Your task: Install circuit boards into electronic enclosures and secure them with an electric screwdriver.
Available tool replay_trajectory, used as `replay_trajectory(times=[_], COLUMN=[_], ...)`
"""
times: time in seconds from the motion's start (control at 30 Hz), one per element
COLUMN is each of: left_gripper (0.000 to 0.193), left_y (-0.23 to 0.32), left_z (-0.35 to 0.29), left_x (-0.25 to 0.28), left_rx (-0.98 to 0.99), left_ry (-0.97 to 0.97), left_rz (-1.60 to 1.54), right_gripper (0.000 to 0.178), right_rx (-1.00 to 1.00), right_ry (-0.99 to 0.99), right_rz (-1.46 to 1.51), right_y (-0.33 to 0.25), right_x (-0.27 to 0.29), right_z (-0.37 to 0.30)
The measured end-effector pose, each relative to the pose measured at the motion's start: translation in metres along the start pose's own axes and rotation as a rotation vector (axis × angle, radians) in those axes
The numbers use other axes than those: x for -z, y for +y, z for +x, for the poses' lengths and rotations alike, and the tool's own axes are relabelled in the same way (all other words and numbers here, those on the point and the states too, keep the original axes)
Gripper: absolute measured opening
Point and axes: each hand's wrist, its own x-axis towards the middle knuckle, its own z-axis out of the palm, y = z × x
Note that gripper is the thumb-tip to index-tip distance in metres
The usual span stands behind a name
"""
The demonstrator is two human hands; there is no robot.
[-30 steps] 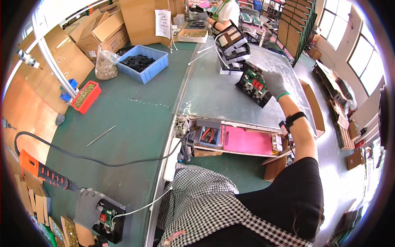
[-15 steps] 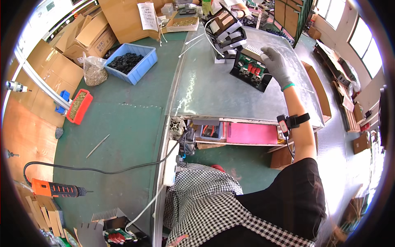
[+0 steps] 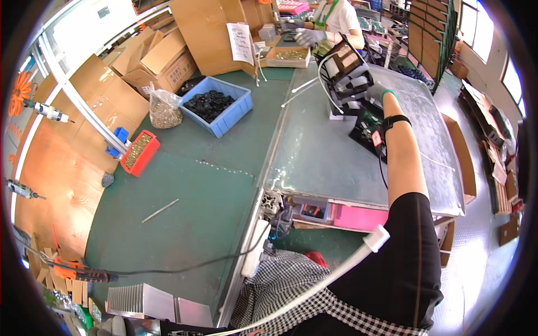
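Note:
My left hand (image 3: 115, 326), in a grey glove, is at the bottom left edge with its fingers curled on a dark unit with a finned silver heat sink (image 3: 140, 302). The unit's lower part is cut off by the frame. A white cable with a plug (image 3: 376, 239) rises from beside it across my apron. My right hand (image 3: 381, 91), also gloved, reaches to a stack of black plastic housings (image 3: 347, 73) on the metal table; its fingers are largely hidden. Under my right forearm lies a black housing with a green circuit board (image 3: 368, 131), partly covered.
On the green bench stand a blue bin of black parts (image 3: 216, 106), a bag of small parts (image 3: 165, 107) and a red tray of screws (image 3: 140, 152). A metal rod (image 3: 160, 210) and an orange power screwdriver (image 3: 73, 270) lie nearer. A co-worker's gloved hands (image 3: 308, 37) are at the far end.
My right hand has moved from the circuit board unit to the black housings. The heat sink unit at my left hand has turned, its fins now showing. The white cable's plug has come into view.

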Motion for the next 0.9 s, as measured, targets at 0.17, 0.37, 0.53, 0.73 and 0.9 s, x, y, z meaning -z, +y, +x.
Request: replay_trajectory(times=[0.17, 0.37, 0.53, 0.73, 0.9], left_gripper=[0.054, 0.047, 0.044, 0.038, 0.037], left_y=[0.013, 0.025, 0.047, 0.089, 0.155], left_z=[0.014, 0.068, 0.123, 0.195, 0.269], left_x=[-0.003, -0.019, -0.028, -0.049, -0.057], left_rx=[0.012, -0.200, -0.287, -0.465, -0.698], left_ry=[-0.073, -0.048, 0.059, 0.271, 0.435], left_rz=[-0.028, 0.034, 0.015, -0.091, -0.158], right_gripper=[0.037, 0.037, 0.046, 0.059, 0.074], right_rx=[0.141, 0.301, 0.480, 0.525, 0.666], right_ry=[-0.133, -0.251, -0.226, -0.041, -0.348], right_rz=[-0.044, -0.146, 0.122, 0.308, 0.467], right_y=[0.011, -0.045, -0.071, -0.059, 0.035], right_x=[-0.009, -0.007, -0.048, 0.005, 0.023], right_z=[0.021, -0.006, 0.024, -0.014, -0.072])
